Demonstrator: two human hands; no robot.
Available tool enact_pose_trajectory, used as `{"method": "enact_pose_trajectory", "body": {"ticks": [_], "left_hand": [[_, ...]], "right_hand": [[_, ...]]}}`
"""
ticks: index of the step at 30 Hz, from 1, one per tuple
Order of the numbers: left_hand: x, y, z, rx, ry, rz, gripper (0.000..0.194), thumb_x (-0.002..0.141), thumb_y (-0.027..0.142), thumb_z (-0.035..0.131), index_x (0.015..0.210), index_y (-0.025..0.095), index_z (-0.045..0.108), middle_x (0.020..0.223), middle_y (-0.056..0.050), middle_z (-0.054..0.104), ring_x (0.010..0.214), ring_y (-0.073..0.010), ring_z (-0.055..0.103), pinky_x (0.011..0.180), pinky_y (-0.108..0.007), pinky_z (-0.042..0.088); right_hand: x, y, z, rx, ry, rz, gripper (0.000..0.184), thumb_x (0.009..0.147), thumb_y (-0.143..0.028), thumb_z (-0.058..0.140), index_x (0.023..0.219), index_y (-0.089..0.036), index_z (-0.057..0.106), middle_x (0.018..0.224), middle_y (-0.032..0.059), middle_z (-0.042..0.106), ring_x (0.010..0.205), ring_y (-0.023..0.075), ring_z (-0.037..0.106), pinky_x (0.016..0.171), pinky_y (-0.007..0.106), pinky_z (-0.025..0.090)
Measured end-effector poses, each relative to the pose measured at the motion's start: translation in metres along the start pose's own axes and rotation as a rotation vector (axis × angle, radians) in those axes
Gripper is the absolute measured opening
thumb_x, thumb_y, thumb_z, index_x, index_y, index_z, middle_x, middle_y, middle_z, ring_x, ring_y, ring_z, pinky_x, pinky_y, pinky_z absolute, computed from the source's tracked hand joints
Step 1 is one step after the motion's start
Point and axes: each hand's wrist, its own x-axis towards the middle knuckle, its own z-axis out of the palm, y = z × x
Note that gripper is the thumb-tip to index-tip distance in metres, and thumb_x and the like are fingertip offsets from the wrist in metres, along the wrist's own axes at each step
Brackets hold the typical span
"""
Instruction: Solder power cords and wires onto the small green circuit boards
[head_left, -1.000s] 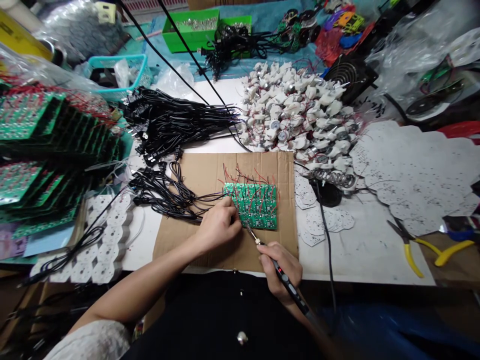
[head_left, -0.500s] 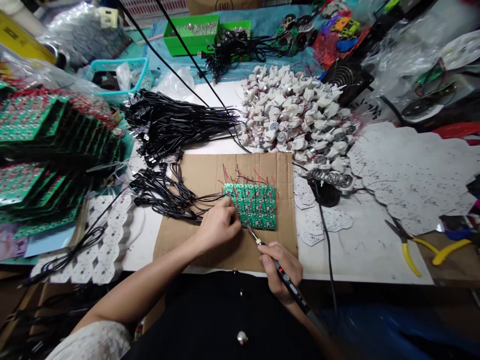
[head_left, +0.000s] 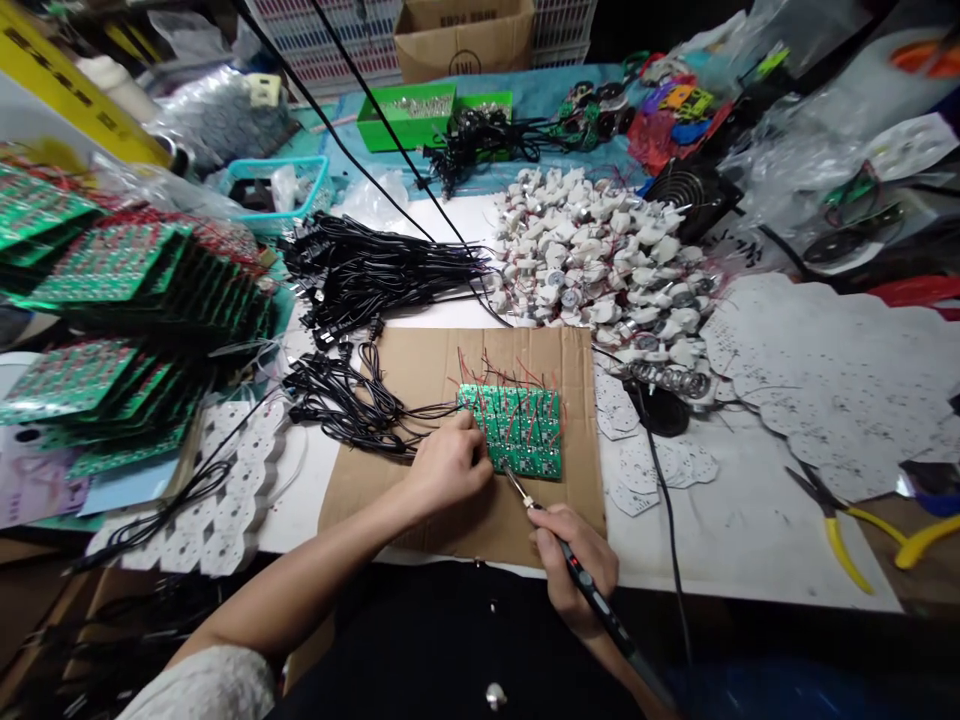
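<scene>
A green circuit board (head_left: 521,428) with red wires lies on a brown cardboard sheet (head_left: 420,375) in front of me. My left hand (head_left: 450,465) is closed at the board's near left edge, fingers pinched on something I cannot make out, beside thin black wires. My right hand (head_left: 574,565) grips a black soldering iron (head_left: 581,580) like a pen. Its metal tip points up and left and meets the board's near edge.
Black cable bundles (head_left: 360,270) lie left of the cardboard. Stacks of green boards (head_left: 112,300) fill the far left. A heap of white parts (head_left: 600,250) sits behind. White perforated sheets (head_left: 825,350) and yellow-handled pliers (head_left: 847,530) lie right. Green bins (head_left: 409,110) stand at the back.
The view has tilted, showing more of the back of the table. Both hands and the iron hold the same spots at the board's near edge.
</scene>
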Motion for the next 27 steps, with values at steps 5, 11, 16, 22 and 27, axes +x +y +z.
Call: {"method": "enact_pose_trajectory", "body": {"ticks": [5, 11, 16, 22, 27], "left_hand": [[-0.003, -0.001, -0.011, 0.049, 0.020, 0.048, 0.011, 0.086, 0.028, 0.065, 0.079, 0.020, 0.068, 0.093, -0.006, 0.062, 0.087, -0.0223, 0.064, 0.070, -0.032, 0.048], [0.063, -0.026, -0.065, 0.166, 0.208, 0.121, 0.017, 0.092, 0.024, 0.059, 0.097, 0.018, 0.074, 0.096, -0.008, 0.067, 0.080, -0.0205, 0.063, 0.073, -0.032, 0.048], [0.156, -0.044, -0.110, 0.379, 0.403, 0.117, 0.032, 0.097, 0.017, 0.043, 0.091, 0.014, 0.074, 0.100, -0.015, 0.065, 0.101, -0.0279, 0.059, 0.086, -0.037, 0.045], [0.201, -0.047, -0.112, 0.431, 0.327, 0.152, 0.020, 0.092, 0.018, 0.053, 0.086, 0.013, 0.071, 0.106, -0.018, 0.065, 0.108, -0.0313, 0.057, 0.087, -0.039, 0.043], [0.193, -0.051, -0.112, 0.019, 0.537, 0.226, 0.010, 0.088, 0.018, 0.064, 0.078, 0.017, 0.064, 0.083, -0.005, 0.066, 0.081, -0.0192, 0.060, 0.072, -0.030, 0.044]], "right_hand": [[-0.004, 0.004, -0.001, 0.013, 0.029, -0.018, 0.026, 0.093, -0.013, 0.056, 0.109, -0.023, 0.072, 0.088, 0.0030, 0.074, 0.069, 0.0165, 0.073, 0.061, 0.027, 0.062], [-0.011, 0.012, 0.000, 0.001, 0.082, 0.017, 0.026, 0.093, -0.014, 0.057, 0.112, -0.025, 0.073, 0.090, 0.0037, 0.074, 0.072, 0.0182, 0.073, 0.060, 0.029, 0.064], [-0.011, 0.013, -0.001, 0.004, 0.097, -0.017, 0.028, 0.093, -0.012, 0.057, 0.112, -0.026, 0.072, 0.091, 0.0031, 0.075, 0.065, 0.0166, 0.072, 0.056, 0.028, 0.064], [-0.007, 0.011, 0.001, 0.002, 0.112, -0.038, 0.027, 0.093, -0.012, 0.056, 0.110, -0.024, 0.072, 0.092, 0.0035, 0.075, 0.068, 0.0169, 0.073, 0.057, 0.027, 0.063], [-0.005, 0.007, 0.000, -0.009, 0.094, 0.016, 0.024, 0.094, -0.014, 0.056, 0.108, -0.024, 0.072, 0.091, 0.0030, 0.075, 0.067, 0.0158, 0.072, 0.058, 0.027, 0.063]]}}
